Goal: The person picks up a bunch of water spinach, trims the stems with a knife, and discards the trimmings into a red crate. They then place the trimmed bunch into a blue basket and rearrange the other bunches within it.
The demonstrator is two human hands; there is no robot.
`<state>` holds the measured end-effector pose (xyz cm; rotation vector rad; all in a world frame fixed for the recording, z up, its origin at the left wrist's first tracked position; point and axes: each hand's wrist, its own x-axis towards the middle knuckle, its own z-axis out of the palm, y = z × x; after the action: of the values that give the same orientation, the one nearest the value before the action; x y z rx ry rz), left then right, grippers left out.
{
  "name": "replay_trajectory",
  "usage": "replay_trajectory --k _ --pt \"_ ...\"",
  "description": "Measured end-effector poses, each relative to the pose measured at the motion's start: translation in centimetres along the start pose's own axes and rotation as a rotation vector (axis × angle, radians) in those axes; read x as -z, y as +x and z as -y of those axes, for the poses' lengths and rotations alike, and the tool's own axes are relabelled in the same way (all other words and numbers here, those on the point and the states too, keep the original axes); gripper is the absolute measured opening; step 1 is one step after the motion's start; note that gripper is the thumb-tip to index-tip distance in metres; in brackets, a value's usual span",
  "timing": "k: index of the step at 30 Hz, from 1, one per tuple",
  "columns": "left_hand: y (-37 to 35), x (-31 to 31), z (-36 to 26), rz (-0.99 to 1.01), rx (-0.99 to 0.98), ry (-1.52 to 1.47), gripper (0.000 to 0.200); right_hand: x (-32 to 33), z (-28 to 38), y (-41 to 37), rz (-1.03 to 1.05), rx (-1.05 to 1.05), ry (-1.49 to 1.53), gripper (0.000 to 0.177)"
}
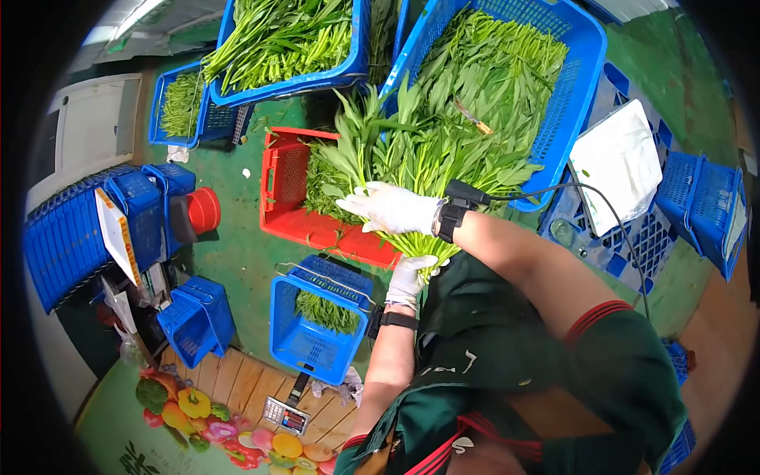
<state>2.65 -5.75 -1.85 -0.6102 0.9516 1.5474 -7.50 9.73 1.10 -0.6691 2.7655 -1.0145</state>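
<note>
A bunch of leafy green vegetables with long stems [427, 178] lies at an angle in front of my body, above the red crate. My left hand [409, 279], in a white glove, is wrapped round the lower stem ends. Higher up, my gloved right hand [392, 207] rests across the bunch with its fingers stretched out and apart. The leafy tops overlap the large blue basket [590, 59], which is heaped with the same greens [495, 87]. A small knife [473, 119] with a yellowish handle lies on that heap.
The red crate [305, 226] holds loose greens. Below it, a blue basket [317, 360] with some greens stands beside a scale display [286, 415]. Another full blue basket [293, 91] is at the top. A white-topped board [617, 162] lies to the right; a black cable [590, 188] runs near my right wrist.
</note>
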Motion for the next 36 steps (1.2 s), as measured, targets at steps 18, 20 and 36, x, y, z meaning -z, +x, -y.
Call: replay_trajectory --k 18,20,36 --pt "-0.6 -1.6 -0.3 0.032 -0.129 -0.06 0.046 4.2 3.0 -12.0 0.007 -0.62 -0.231 0.077" --pt "-0.9 -2.4 -0.5 0.005 -0.128 0.014 0.048 4.5 3.7 -13.6 -0.01 -0.628 -0.231 0.075" --pt "-3.9 -3.6 -2.3 0.027 -0.266 0.003 0.051 7.4 6.6 -14.6 -0.083 -0.736 -0.319 0.065"
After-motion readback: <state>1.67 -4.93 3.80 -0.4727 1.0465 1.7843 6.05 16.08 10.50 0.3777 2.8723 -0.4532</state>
